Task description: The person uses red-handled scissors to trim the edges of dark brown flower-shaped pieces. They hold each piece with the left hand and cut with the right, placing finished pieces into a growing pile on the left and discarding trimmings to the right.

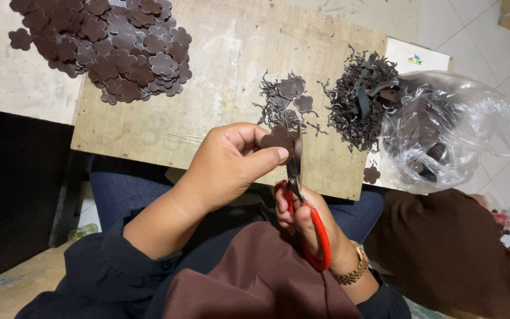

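Left hand (231,162), ours, pinches a brown flower cutout (277,139) at its two o'clock, while our right hand (305,227) grips red-handled scissors (295,171), blades running toward twelve o'clock alongside the cutout, above the wooden desk (208,88).

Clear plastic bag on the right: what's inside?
Through the clear plastic bag dark brown pieces show, the same colour as the strip tangle at its mouth. Crinkles and glare blur their shapes, so I cannot tell flowers from scraps, or how many.
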